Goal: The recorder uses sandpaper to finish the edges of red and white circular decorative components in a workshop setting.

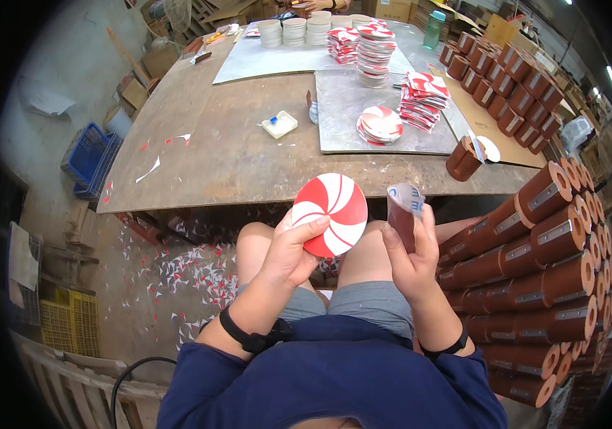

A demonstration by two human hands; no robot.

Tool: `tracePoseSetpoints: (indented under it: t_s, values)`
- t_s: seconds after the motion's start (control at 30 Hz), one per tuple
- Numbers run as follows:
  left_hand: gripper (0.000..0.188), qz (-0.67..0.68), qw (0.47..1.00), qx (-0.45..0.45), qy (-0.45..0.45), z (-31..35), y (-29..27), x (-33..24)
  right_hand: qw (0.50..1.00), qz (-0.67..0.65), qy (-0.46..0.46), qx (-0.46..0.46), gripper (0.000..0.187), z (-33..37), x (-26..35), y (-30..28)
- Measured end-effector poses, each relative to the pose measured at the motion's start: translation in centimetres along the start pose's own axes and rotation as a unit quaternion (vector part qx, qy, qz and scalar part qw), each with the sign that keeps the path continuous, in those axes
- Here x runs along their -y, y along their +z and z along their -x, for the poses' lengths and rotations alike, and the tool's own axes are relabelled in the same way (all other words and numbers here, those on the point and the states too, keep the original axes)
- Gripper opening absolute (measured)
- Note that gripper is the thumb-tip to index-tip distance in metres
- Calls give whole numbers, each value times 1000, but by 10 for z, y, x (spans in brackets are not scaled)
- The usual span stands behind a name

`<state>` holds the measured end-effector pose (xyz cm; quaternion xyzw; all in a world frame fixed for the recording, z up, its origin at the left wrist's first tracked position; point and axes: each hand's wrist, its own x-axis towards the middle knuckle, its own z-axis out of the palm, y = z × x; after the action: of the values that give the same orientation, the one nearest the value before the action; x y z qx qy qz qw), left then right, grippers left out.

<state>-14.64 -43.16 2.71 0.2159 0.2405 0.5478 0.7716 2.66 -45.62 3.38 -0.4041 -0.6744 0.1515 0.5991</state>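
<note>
My left hand holds a round disc with a red and white swirl, thumb on its face and fingers behind it. To the right, my right hand grips a curled piece of sandpaper, brown on one side and pale with blue print on the other. The two hands are apart, above my lap, and the sandpaper does not touch the disc. Beyond them on the table lies a low pile of swirl discs. A stack of untrimmed swirl pieces stands behind it.
The worktable carries a small pale dish, taller disc stacks and a green bottle. Brown cylinders are piled close on my right. Red and white scraps litter the floor; blue crates stand left. Someone's hands show across the table.
</note>
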Motion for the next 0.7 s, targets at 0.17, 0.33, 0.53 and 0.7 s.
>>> tracePoseSetpoints:
  t_s: [0.17, 0.33, 0.53, 0.7]
  values:
    - [42, -11, 1000, 24, -16, 1, -4, -5, 974, 153, -139, 94, 47, 12, -12, -4]
    - [41, -41, 999, 2, -4, 1, -2, -6, 983, 181, -39, -13, 40, 11, -14, -4]
    - [44, -63, 998, 8, -2, 0, -8, -7, 977, 166, -118, 54, 43, 17, -17, 2]
    - [42, -42, 999, 19, -5, 2, -8, -8, 973, 183, -141, 15, 37, 21, -14, 2]
